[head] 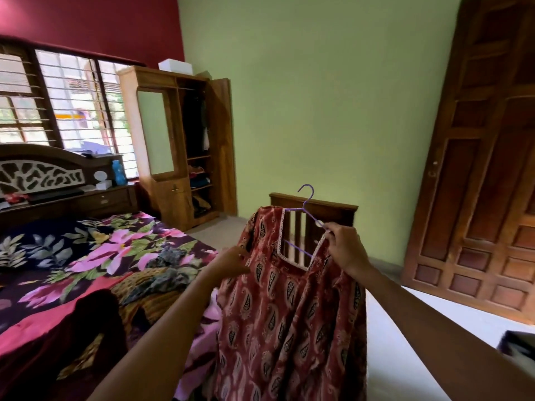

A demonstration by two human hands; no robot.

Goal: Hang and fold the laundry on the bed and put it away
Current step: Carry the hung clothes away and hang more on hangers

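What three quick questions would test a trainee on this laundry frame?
1. True or false: the purple hanger hangs on the rail of the open wardrobe.
2. The left hand grips: A the shoulder of the red paisley kurta, B the hanger's hook, C the floral bedsheet?
3. Fill in: the clothes heap lies on the ___.
Key: 1 false; 2 A; 3 bed.

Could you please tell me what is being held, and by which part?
Red paisley-print fabric garment on thin purple hanger: left hand grips its shoulder, right hand pinches its lace-trimmed neckline.
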